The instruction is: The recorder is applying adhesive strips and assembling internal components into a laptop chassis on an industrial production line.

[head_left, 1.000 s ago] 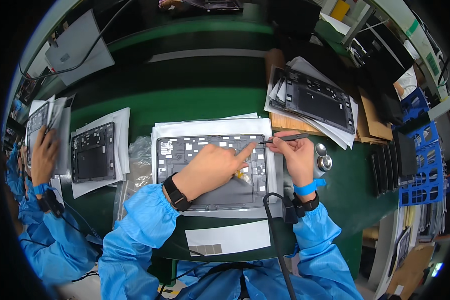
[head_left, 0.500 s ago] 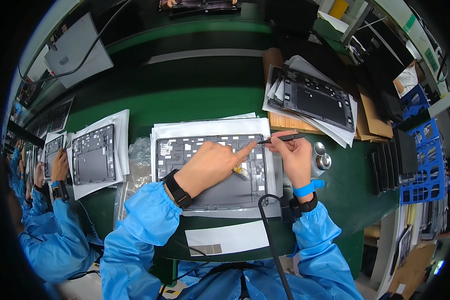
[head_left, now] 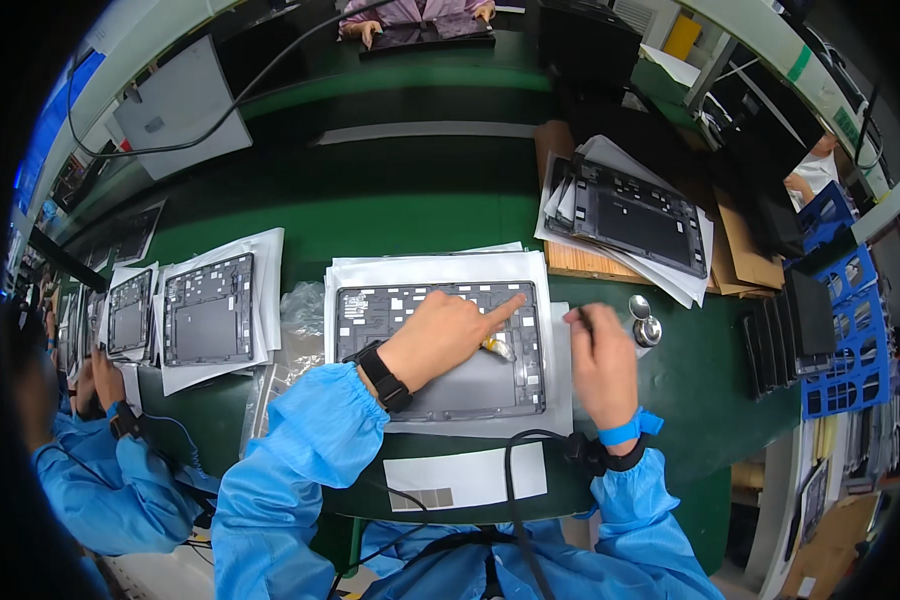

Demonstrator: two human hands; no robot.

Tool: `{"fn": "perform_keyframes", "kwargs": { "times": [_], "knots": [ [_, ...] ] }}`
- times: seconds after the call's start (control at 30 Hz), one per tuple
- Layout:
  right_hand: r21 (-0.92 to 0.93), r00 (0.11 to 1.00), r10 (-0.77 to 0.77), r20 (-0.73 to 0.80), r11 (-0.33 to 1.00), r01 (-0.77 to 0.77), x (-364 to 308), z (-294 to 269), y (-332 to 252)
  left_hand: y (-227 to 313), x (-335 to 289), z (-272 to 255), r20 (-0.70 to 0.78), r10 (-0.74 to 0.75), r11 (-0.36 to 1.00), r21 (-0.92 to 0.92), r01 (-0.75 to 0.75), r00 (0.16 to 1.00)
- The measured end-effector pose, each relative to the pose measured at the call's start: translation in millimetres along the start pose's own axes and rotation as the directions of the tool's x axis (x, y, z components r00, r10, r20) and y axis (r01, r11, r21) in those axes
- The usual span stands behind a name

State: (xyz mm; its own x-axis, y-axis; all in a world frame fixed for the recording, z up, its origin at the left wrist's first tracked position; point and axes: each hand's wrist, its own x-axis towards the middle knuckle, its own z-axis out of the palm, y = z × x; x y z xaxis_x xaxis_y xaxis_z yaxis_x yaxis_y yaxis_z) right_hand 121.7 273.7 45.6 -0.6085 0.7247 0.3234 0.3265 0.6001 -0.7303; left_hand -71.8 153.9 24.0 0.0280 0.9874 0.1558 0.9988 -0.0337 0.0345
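Note:
A dark tablet back housing lies on white sheets in front of me. My left hand rests over it, index finger stretched to the upper right corner, other fingers curled. A small yellow and silvery piece shows by those curled fingers; whether they grip it or it lies on the housing is unclear. Just right of the housing, my right hand is raised and smeared by motion. Its fingers are closed on black tweezers, mostly hidden now but plain in the earlier frame.
A white strip with grey squares lies at the near edge. Right of my hand stands a small round metal container, lid up. More housings sit on sheets at back right. A co-worker's hand is left, beside housings.
My right hand has drawn away from the housing's upper right corner, to the right and nearer me. My left index finger stays at that corner. The whole view has shifted slightly.

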Motion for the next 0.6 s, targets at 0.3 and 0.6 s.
{"fn": "perform_keyframes", "kwargs": {
  "times": [0.3, 0.6],
  "knots": [
    [-0.028, 0.989, 0.077, 0.125, 0.997, -0.074, -14, 15, 30, 46, -129, -38, -0.048, -0.451, 0.891, -0.076, 0.447, 0.891],
    [-0.002, 0.996, 0.002, 0.089, 1.000, -0.002, -16, 25, 30, 48, -189, -3, -0.135, -0.758, 0.647, -0.276, 0.711, 0.638]
  ]
}}
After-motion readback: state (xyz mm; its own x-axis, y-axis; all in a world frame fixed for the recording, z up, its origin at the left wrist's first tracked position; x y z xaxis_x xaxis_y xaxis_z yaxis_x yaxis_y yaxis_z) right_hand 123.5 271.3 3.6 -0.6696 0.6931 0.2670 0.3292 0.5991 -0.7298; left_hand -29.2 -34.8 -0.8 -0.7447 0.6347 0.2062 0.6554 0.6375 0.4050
